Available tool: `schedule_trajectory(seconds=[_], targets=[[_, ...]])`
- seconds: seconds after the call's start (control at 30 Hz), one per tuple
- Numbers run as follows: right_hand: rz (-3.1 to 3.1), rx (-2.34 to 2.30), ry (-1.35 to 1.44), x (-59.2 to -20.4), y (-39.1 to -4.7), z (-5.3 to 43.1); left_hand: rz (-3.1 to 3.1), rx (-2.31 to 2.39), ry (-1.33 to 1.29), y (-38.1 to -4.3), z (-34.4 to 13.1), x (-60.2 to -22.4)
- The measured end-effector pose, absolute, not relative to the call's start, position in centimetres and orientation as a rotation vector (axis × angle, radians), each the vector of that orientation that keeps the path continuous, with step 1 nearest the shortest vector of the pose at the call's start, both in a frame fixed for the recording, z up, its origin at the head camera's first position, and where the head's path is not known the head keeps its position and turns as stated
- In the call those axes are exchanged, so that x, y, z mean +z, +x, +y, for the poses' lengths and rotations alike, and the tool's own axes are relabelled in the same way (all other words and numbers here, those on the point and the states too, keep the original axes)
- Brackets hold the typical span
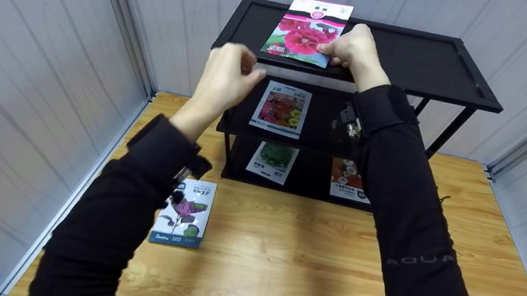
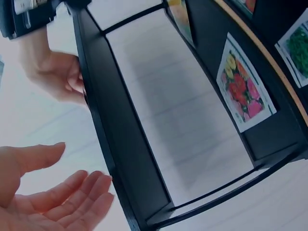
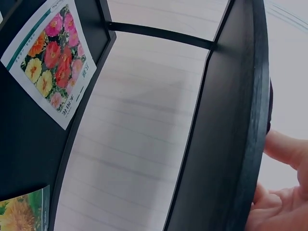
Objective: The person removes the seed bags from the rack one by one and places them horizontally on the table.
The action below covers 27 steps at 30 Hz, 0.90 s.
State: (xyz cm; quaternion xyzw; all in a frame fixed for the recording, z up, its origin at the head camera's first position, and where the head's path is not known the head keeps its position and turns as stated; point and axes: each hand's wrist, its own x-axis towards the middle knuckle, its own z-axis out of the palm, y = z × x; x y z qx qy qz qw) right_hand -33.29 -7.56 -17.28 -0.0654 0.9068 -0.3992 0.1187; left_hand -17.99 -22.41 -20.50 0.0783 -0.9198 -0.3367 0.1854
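A seed packet with pink flowers (image 1: 306, 33) lies on the top of the black shelf rack (image 1: 417, 61), towards its left side. At the packet's lower right edge my right hand (image 1: 356, 49) pinches it, thumb on the printed face. In the right wrist view the right hand (image 3: 284, 183) shows beyond the rack's edge, and the packet is hidden there. My left hand (image 1: 227, 74) is in the air by the rack's front left corner, holding nothing. Its fingers are loosely bent and apart from the thumb, as the left hand (image 2: 57, 197) shows in the left wrist view.
On the middle shelf lies a packet with mixed flowers (image 1: 281, 109). The bottom shelf holds a green-leaf packet (image 1: 273, 161) and an orange-and-white packet (image 1: 346, 180). A purple-flower packet (image 1: 186, 213) lies on the wooden floor (image 1: 271, 258), partly behind my left sleeve. Pale panel walls (image 1: 34, 67) surround the rack.
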Motion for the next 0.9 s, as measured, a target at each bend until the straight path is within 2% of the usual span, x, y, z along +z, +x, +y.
schedule_trajectory(seconds=[0.47,0.67,0.9], targets=[[2.319,-1.685,-0.294,-17.7,-33.0,-5.1,-2.534,-0.756,0.355,-23.5,-21.7,-19.8],[2.291,-1.728,-0.320,-17.8,-33.1,-4.7,-2.571,-0.726,0.425,-24.4,-21.2,-19.7],[2.262,-1.763,-0.381,-17.9,-32.8,-4.3,-2.424,-0.907,0.369,-24.5,-20.9,-20.0]])
